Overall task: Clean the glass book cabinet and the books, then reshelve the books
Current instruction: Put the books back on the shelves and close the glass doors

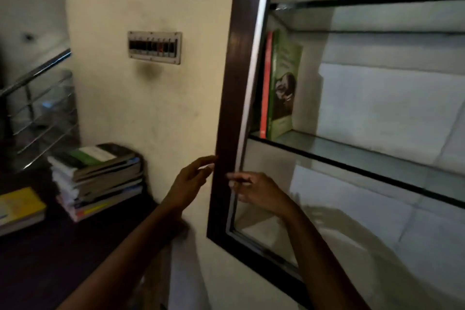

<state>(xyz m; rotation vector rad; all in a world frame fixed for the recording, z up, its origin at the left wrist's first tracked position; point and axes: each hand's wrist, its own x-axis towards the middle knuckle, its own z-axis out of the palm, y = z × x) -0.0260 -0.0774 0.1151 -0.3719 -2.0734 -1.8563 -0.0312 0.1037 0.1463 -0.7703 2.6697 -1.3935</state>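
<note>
One wall (151, 108): cream, smudged around the switch panel; it fills the left half of the view
Cabinet (234, 83): set into that wall at right; dark wooden frame with a pale metal strip along its inner edge; white back panel
Glass shelves (352, 156): two, dark-edged, one above the other; most of each lies bare
Dark surface (63, 246): low at left, beneath the railing (37, 98)
Stack of books (98, 178): piled flat on the dark surface against the wall; a yellow book (20, 205) lies just left of it
Switch panel (154, 48): a row of switches; no legible marking
Shelved books: green book (284, 83) and red book (265, 83), upright at the lower shelf's left end; cover lettering too blurred to read
Left hand (191, 181): fingers nearly straight, tips touching the frame's outer edge
Right hand (256, 190): fingertips at the frame's inner edge; blur hides whether they pinch it
</note>
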